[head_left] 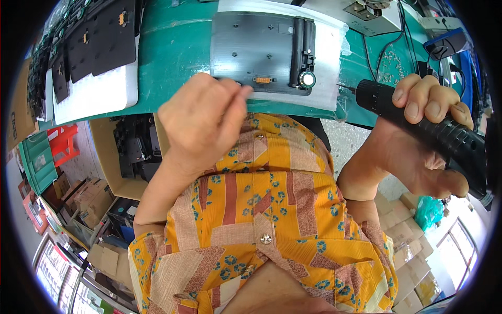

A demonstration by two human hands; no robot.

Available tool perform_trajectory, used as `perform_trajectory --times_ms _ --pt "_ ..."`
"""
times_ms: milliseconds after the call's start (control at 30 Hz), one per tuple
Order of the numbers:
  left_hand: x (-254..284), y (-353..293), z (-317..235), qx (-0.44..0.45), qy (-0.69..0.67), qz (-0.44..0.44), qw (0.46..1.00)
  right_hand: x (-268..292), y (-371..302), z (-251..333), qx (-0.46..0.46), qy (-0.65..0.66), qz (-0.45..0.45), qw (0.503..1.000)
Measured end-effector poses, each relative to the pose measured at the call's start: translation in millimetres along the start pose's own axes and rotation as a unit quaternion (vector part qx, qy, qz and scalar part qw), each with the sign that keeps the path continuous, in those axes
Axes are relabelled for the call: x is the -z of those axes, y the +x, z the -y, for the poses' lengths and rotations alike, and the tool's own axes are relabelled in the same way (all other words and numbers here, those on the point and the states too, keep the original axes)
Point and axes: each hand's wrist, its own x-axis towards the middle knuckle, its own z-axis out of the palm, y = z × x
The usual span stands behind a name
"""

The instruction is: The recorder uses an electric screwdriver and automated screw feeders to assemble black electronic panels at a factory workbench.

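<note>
My right hand [418, 120] is wrapped round a black electric screwdriver [376, 98], its thin bit pointing left toward a flat black plastic panel [246, 49]. The bit is apart from the panel. Along the panel's right side runs a raised black cylinder-like part with a round, shiny-rimmed piece [307, 79] at its near end. A small orange connector [263, 80] sits near the panel's front edge. My left hand [204, 118] is closed, thumb against curled fingers, at the panel's near left corner. Whatever its fingertips hold is hidden.
A white foam sheet [327, 68] lies under the panel on the green table [172, 52]. More black panels [112, 47] are stacked at the left on white foam. Loose small screws [392, 65], cables and a metal-topped box [371, 18] lie right. Below left stands an open carton [104, 152].
</note>
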Motion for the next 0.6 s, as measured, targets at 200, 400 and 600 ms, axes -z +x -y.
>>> perform_trajectory --times_ms 200,400,600 --pt "-21.5 7.4 0.6 -0.202 -0.021 -0.017 0.979 -2.8 -2.6 -0.6 0.01 -0.011 -0.033 0.999" --pt "-34.6 16.2 -1.2 -0.233 -0.025 -0.017 0.972 -3.9 4.9 0.6 -0.017 -0.002 -0.031 0.999" --pt "-36.1 19.0 -5.9 -0.277 -0.011 -0.026 0.961 -15.9 16.6 -5.6 -0.014 0.015 -0.025 0.999"
